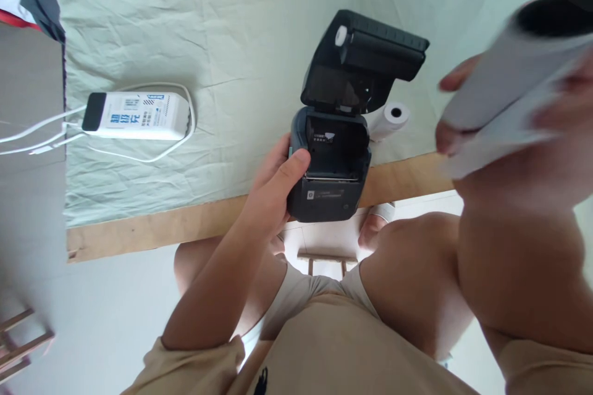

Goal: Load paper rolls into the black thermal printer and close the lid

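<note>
- While I watch remotely, my left grip (273, 182) is closed on the side of a smooth, dark plastic printer (340, 151) at the near edge of the worktop (407, 174).
- My blurred right grip (563, 111) clasps a white, cylindrical roll (491, 80) with a dark end.
- Creased, pale green cloth (241, 24) covers the worktop, leaving bare wood above a pale floor (115, 308).
- The printer's lid (324, 68) stands open, near 1 smaller white roll (382, 124).
</note>
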{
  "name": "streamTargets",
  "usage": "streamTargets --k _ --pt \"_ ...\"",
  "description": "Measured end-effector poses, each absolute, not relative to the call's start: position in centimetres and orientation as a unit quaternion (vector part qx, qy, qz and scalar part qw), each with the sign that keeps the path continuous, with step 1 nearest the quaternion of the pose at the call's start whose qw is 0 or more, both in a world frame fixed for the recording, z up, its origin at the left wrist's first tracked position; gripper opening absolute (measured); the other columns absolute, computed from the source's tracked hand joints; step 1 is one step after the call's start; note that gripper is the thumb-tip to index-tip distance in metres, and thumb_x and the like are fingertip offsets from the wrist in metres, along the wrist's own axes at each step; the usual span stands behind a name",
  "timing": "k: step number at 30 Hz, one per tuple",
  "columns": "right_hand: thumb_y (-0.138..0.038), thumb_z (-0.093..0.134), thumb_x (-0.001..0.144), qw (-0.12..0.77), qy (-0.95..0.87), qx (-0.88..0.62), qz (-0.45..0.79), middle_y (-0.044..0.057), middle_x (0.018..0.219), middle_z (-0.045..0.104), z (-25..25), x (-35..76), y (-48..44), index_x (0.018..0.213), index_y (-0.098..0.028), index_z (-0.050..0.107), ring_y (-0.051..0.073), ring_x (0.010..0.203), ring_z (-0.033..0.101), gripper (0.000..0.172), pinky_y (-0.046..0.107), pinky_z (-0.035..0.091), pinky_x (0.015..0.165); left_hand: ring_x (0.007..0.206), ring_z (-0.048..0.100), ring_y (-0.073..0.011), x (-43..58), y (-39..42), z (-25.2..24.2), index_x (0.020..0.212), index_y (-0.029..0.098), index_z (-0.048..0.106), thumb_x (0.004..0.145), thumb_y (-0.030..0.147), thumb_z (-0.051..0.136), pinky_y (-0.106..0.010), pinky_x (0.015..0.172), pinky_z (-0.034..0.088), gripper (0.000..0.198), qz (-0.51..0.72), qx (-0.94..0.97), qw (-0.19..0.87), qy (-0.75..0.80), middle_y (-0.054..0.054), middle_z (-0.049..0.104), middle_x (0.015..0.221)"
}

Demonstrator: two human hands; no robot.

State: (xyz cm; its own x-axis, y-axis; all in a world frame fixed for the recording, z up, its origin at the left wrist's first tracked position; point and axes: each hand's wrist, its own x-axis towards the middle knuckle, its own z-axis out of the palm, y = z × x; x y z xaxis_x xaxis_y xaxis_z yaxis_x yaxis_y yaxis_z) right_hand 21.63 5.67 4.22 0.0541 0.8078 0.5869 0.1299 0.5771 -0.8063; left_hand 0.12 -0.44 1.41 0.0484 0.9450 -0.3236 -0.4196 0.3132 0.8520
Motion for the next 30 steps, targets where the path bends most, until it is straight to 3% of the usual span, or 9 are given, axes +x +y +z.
streamTargets --k 1,3,6,9,14,17,21,24,30 --pt "-0.038 0.065 0.086 0.678 -0.582 -0.355 0.277 0.002 0.076 0.067 3.5 22.4 6.5 0.091 -0.028 0.074 0.017 0.064 0.065 0.014 0.026 0.033 0.038 0.079 0.076 -0.0201 0.1 -0.4 1.3 0.109 0.021 0.074 0.086 0.055 0.079 -0.027 0.06 0.057 0.041 0.514 0.282 0.669 0.458 -0.003 0.079 0.095" --pt "-0.037 0.069 0.08 0.667 -0.532 -0.412 0.321 0.001 0.074 0.065 1.9 24.0 8.0 0.091 -0.026 0.07 0.015 0.055 0.058 0.015 0.026 0.032 0.035 0.073 0.075 -0.0189 0.0 -0.4 1.0 0.11 0.021 0.074 0.088 0.054 0.077 -0.027 0.056 0.056 0.04 0.517 0.282 0.675 0.444 -0.003 0.079 0.093" --pt "-0.027 0.075 0.08 0.615 -0.541 -0.504 0.272 -0.002 0.074 0.06 -0.3 25.9 9.2 0.09 -0.026 0.064 0.009 0.051 0.051 0.015 0.024 0.032 0.037 0.071 0.075 -0.0185 -0.1 -0.4 0.7 0.111 0.02 0.073 0.092 0.051 0.074 -0.025 0.053 0.056 0.036 0.522 0.288 0.677 0.431 -0.003 0.08 0.091" --pt "-0.041 0.078 0.085 0.556 -0.595 -0.532 0.23 -0.003 0.077 0.059 -1.1 26.4 9.2 0.092 -0.025 0.058 0.007 0.051 0.049 0.027 0.023 0.038 0.042 0.072 0.077 -0.0182 -0.2 -0.4 0.7 0.113 0.02 0.071 0.094 0.051 0.072 -0.023 0.052 0.056 0.036 0.517 0.287 0.69 0.418 -0.003 0.08 0.093" --pt "-0.056 0.071 0.088 0.434 -0.692 -0.568 0.095 0.0 0.086 0.064 -0.5 26.2 8.6 0.094 -0.022 0.058 0.017 0.074 0.065 0.037 0.041 0.057 0.073 0.078 0.08 -0.0205 -0.2 -0.6 0.7 0.117 0.021 0.071 0.095 0.05 0.07 -0.026 0.061 0.062 0.036 0.516 0.303 0.693 0.402 -0.004 0.081 0.098" --pt "-0.043 0.077 0.079 0.409 -0.698 -0.581 0.093 0.003 0.098 0.071 -0.2 26.1 8.7 0.102 -0.024 0.059 0.022 0.091 0.07 0.035 0.044 0.057 0.084 0.082 0.08 -0.0237 -0.3 -0.5 0.3 0.119 0.022 0.07 0.094 0.053 0.07 -0.028 0.06 0.062 0.039 0.513 0.312 0.688 0.407 -0.005 0.082 0.101" --pt "-0.018 0.073 0.074 0.318 -0.665 -0.667 0.108 0.003 0.101 0.077 0.0 25.7 8.9 0.115 -0.026 0.056 0.022 0.09 0.071 0.045 0.043 0.055 0.084 0.085 0.081 -0.0255 -0.4 -0.5 0.0 0.12 0.022 0.069 0.093 0.054 0.071 -0.029 0.059 0.061 0.041 0.514 0.315 0.689 0.401 -0.006 0.081 0.102" --pt "-0.015 0.068 0.075 0.256 -0.644 -0.714 0.102 0.005 0.1 0.079 0.2 25.7 9.0 0.12 -0.025 0.056 0.024 0.085 0.069 0.048 0.044 0.053 0.079 0.086 0.081 -0.027 -0.4 -0.5 0.0 0.121 0.021 0.069 0.093 0.054 0.071 -0.032 0.063 0.064 0.043 0.518 0.315 0.688 0.399 -0.007 0.081 0.102" --pt "-0.019 0.069 0.077 0.377 -0.752 -0.54 -0.014 0.013 0.123 0.07 1.0 25.5 7.1 0.122 -0.024 0.059 0.032 0.116 0.068 0.047 0.052 0.055 0.094 0.1 0.081 -0.0319 -0.4 -0.6 0.1 0.121 0.022 0.071 0.092 0.054 0.072 -0.035 0.069 0.068 0.044 0.518 0.312 0.678 0.419 -0.007 0.081 0.104"
